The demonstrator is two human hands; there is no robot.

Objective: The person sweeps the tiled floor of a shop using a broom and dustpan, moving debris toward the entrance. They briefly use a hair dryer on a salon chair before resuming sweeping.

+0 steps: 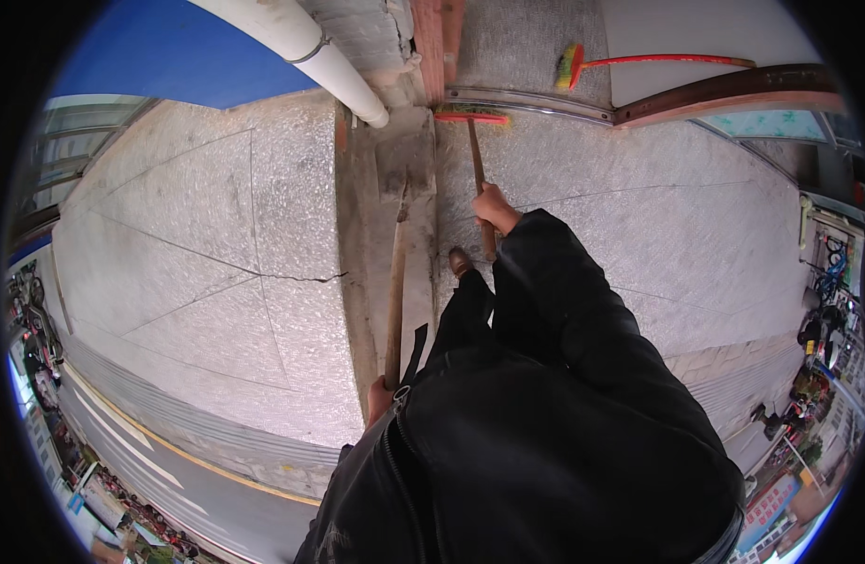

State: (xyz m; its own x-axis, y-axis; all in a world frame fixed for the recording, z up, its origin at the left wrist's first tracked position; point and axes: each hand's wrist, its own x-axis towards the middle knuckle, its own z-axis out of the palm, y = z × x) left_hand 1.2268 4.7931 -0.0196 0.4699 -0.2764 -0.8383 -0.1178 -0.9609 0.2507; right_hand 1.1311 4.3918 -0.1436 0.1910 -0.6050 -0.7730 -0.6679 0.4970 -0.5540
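Observation:
My left hand (380, 399), low beside the jacket, is closed round the end of a long wooden handle. That handle belongs to a shovel (398, 273), whose flat grey blade (395, 169) lies in the concrete channel ahead of me. My right hand (494, 209) grips the wooden stick of a broom (478, 155). The broom's red head (472, 117) rests on the pavement just right of the blade, close to the door sill. Its bristles are mostly hidden on the far side. My brown shoe (460, 261) stands between the two handles.
A white drainpipe (348, 89) comes down to the channel's far end. Past the metal sill (526, 101) leans or lies another red-handled broom (572, 68). Raised cracked concrete (197, 244) borders the channel on the left. A road (197, 489) runs behind at lower left.

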